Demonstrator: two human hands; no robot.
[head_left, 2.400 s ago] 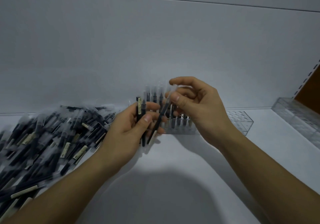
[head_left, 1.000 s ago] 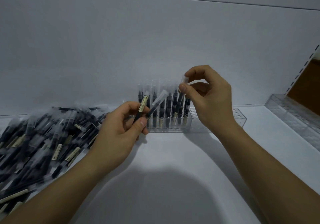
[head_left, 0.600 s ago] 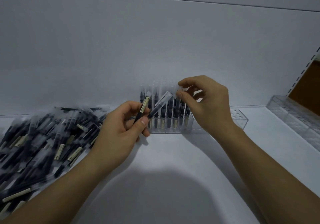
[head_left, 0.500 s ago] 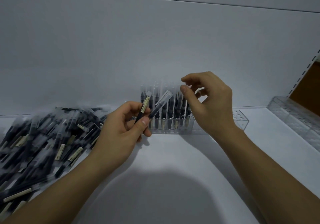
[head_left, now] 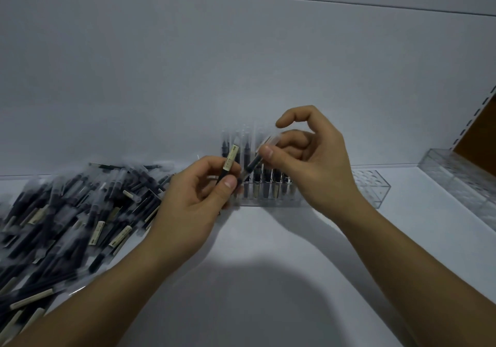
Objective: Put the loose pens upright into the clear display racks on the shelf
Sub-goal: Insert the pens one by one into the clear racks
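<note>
Right hand [head_left: 316,169] came back, fingers [head_left: 267,155] pinching pen [head_left: 251,167] left hand [head_left: 193,207] grips, cap up-right.

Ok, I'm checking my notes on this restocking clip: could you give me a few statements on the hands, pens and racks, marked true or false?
1. The left hand holds a labelled pen and a clear-capped pen. True.
2. The right hand is empty. False: it pinches the top of the clear-capped pen.
3. The rack is full. False: the holes at its right end are empty.
4. The pile of loose pens lies left of the rack. True.
5. Only one rack shows. False: a second rack stands at the right.
</note>
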